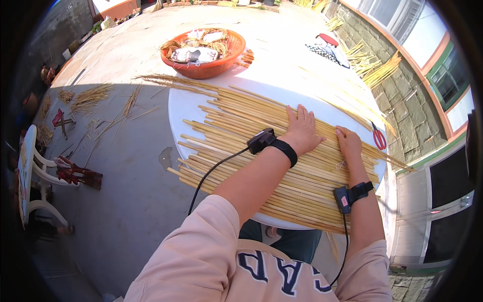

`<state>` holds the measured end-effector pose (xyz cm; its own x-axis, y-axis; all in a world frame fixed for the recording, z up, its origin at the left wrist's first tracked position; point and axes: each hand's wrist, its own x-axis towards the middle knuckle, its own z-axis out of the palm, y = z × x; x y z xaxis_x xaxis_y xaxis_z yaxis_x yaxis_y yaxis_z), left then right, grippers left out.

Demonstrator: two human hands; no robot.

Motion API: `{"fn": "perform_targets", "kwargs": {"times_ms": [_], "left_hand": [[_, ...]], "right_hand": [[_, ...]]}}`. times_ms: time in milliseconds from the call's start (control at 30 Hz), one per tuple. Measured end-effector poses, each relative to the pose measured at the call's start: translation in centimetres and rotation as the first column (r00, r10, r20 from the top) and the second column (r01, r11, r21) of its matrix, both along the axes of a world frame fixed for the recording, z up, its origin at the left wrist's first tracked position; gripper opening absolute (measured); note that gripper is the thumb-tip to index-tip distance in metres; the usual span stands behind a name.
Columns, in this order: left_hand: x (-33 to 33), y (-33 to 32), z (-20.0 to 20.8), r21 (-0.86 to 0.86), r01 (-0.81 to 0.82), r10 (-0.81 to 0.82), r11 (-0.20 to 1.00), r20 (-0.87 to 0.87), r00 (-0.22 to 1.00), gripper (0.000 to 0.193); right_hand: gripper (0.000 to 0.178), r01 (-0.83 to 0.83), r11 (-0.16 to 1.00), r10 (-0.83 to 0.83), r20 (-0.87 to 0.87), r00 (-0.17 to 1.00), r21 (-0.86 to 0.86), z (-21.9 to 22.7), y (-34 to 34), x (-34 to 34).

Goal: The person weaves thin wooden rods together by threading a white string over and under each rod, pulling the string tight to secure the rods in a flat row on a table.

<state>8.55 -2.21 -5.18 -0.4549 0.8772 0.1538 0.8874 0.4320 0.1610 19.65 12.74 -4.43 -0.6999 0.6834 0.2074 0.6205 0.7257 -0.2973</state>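
Note:
A mat of straw-yellow reed stalks (282, 186), laid side by side, covers much of a white round table (177, 108). My left hand (302, 130) rests palm down across the stalks near the far edge, fingers spread. To its right my right hand (348, 142) is closed, its thumb and forefinger pinched together at the far stalks. What lies between those fingertips is too small to make out. A thin white string (341, 165) lies on the stalks beside my right wrist. At the table's right are red-handled scissors (379, 138).
An orange basin (201, 70) holding straw coils and white packets stands beyond the mat. Loose straw (93, 96) lies on the ground at the left, near a white chair (45, 163). Straw bundles (382, 70) lean on the stone wall at the right. Cords trail from both wrists.

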Motion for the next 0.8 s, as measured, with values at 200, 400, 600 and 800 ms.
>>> {"fn": "perform_targets", "kwargs": {"times_ms": [200, 400, 600, 800], "left_hand": [[-0.3, -0.4, -0.7, -0.017, -0.008, 0.008, 1.000, -0.003, 1.000, 0.078], [0.2, -0.1, 0.1, 0.011, -0.025, 0.025, 1.000, 0.047, 0.999, 0.087], [-0.7, -0.6, -0.3, -0.021, -0.044, 0.045, 0.999, 0.076, 0.996, 0.095], [-0.5, -0.2, 0.0, -0.045, -0.039, 0.044, 0.998, 0.097, 0.994, 0.098]], "right_hand": [[0.027, 0.057, 0.984, -0.100, -0.258, 0.961, -0.168, 0.0, 1.0, -0.1], [0.023, -0.071, 0.990, 0.047, -0.190, 0.981, -0.119, 1.6, 0.3, -1.9], [0.023, -0.125, 0.965, 0.130, 0.008, 0.991, -0.232, 1.6, -1.5, -6.9], [0.021, -0.063, 0.965, 0.064, -0.005, 0.998, -0.256, -1.1, 0.5, -8.4]]}}
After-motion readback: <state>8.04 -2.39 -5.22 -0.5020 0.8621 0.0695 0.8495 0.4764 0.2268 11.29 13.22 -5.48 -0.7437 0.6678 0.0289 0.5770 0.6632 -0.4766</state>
